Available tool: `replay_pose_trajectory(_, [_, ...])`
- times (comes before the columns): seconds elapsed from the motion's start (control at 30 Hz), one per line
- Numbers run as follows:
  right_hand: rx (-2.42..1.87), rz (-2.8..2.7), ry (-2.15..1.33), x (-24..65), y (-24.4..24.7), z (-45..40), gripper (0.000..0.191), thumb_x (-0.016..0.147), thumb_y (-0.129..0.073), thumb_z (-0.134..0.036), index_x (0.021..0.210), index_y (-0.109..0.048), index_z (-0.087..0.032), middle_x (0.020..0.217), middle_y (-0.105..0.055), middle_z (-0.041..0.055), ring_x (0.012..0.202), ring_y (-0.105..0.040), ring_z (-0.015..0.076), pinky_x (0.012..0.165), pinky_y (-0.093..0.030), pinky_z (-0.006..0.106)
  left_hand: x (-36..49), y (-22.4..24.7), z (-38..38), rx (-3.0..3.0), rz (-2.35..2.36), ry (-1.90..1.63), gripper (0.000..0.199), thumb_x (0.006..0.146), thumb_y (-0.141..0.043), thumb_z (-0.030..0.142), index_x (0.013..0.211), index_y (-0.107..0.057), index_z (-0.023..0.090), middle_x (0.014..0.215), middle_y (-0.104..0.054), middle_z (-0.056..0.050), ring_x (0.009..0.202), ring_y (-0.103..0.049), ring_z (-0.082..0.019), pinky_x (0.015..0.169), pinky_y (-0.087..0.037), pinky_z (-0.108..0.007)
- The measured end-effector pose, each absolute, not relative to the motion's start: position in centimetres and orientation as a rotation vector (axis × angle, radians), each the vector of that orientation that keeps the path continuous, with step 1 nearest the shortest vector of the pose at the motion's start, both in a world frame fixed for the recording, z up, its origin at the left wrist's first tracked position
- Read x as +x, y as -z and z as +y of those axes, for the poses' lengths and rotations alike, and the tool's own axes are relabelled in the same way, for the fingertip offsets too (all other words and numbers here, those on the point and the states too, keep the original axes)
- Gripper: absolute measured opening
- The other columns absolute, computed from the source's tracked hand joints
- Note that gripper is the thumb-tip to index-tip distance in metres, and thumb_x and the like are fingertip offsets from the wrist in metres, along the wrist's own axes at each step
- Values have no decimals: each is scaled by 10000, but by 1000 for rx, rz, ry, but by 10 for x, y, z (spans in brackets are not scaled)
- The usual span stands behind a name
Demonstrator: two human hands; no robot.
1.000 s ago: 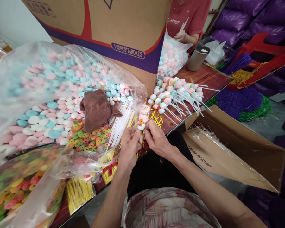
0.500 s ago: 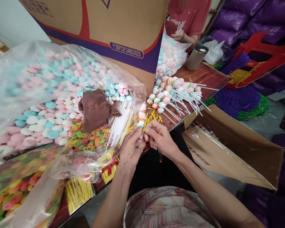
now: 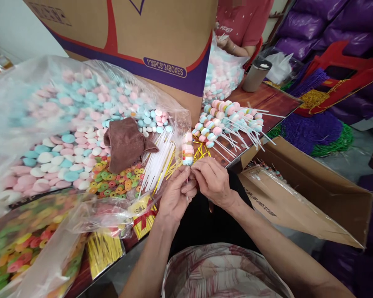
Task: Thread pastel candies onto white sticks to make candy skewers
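My left hand [image 3: 178, 188] is closed around the base of a marshmallow skewer [image 3: 188, 150], which stands upright in a clear wrapper with pink, white and blue pieces. My right hand [image 3: 211, 179] pinches at the neck of that wrapper, its fingertips against the left thumb. A gold twist tie showed between the fingers a moment ago; now the fingers mostly hide it. Loose gold twist ties [image 3: 202, 150] lie just behind the hands. To their left is a pile of white sticks [image 3: 158, 165]. Finished-looking skewers [image 3: 217, 120] are heaped beyond, on the right.
Loose marshmallows [image 3: 62, 159] spill from a big clear bag, beside gummy rings [image 3: 116, 179] and a brown cloth [image 3: 126, 142]. A large carton [image 3: 161, 37] stands behind. A person [image 3: 242, 25] sits across the table. An open box [image 3: 317, 190] is at the right, below the table edge.
The wrapped skewer has shifted slightly right and stands straighter. My right hand has turned and closed in on the wrapper's neck. The other person's hand has moved left and lower-set sticks are less visible.
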State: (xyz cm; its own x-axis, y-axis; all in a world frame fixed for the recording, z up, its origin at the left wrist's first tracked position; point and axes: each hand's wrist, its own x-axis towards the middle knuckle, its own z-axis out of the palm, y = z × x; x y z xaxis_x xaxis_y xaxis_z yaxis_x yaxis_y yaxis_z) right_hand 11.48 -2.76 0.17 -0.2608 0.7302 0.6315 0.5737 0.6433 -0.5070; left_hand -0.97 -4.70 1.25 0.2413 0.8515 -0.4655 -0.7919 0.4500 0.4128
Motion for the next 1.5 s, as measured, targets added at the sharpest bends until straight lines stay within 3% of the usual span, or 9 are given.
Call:
replay_pose_trajectory(0.17, [-1137,-1791,-445,109,-12,-38,179,950,-439,-169,796,-517,-216,767,-566,46,728,-534,183,713,-445,334,-3,-17,-40,284,758,-1177,298,791,-747,450,905,-671,186,834,-655,-25,679,-591,-123,565,-482,-223])
replay_pose_trajectory(0.33, [-1234,-1498,-784,122,-33,-40,144,946,-509,-243,808,-534,-214,764,-553,-4,667,-510,135,630,-430,260,-13,-37,-44,567,812,-1224,588,811,-520,728,749,-706,173,856,-666,-91,785,-620,-197,659,-514,-297])
replay_pose_trajectory(0.53, [-1213,-1530,-685,125,-43,-52,143,931,-559,-218,793,-596,-220,765,-586,15,708,-550,159,663,-442,289,-7,-38,-53,852,1060,-1188,454,818,-645,583,579,-658,197,690,-630,-68,761,-590,-213,705,-489,-317])
replay_pose_trajectory(0.8, [-1239,-1156,-1096,139,-28,-75,180,928,-592,-320,821,-688,-212,669,-570,0,611,-506,146,574,-440,281,15,-20,-53,690,895,-1116,207,752,-785,352,871,-778,183,815,-701,-59,754,-609,-160,771,-490,-290])
replay_pose_trajectory(0.97, [-1290,-976,-1182,155,-4,-90,175,901,-644,-336,809,-683,-192,644,-540,-12,548,-419,100,500,-351,241,42,-13,-39,1085,1060,-1094,108,777,-749,298,805,-789,201,738,-702,-39,670,-592,-165,669,-465,-281])
replay_pose_trajectory(1.07, [-1211,-732,-1120,187,5,-84,167,841,-715,-316,751,-662,-185,653,-533,-16,528,-379,79,480,-324,225,40,-10,-7,1402,1092,-1108,133,834,-680,268,891,-790,219,863,-737,-57,811,-644,-216,785,-481,-326])
replay_pose_trajectory(1.17, [-1096,-435,-1043,242,8,-65,169,731,-799,-277,783,-666,-187,719,-574,-27,523,-397,56,494,-377,202,22,-4,37,1684,1454,-1133,238,895,-565,217,1036,-756,204,1000,-715,-89,972,-634,-248,912,-453,-377])
replay_pose_trajectory(1.37, [-1149,-169,-1032,294,12,-37,256,672,-790,-326,844,-708,-156,796,-672,9,520,-451,60,445,-379,203,-9,17,89,1809,2045,-904,315,802,-650,186,1108,-725,179,1053,-638,-128,975,-622,-268,885,-460,-369])
replay_pose_trajectory(1.5, [-1141,-354,-1124,243,17,-40,303,638,-833,-282,890,-714,-162,752,-645,-4,517,-458,54,460,-351,197,-12,23,94,1834,2101,-819,143,813,-638,227,926,-721,195,882,-677,-83,848,-635,-251,794,-447,-358])
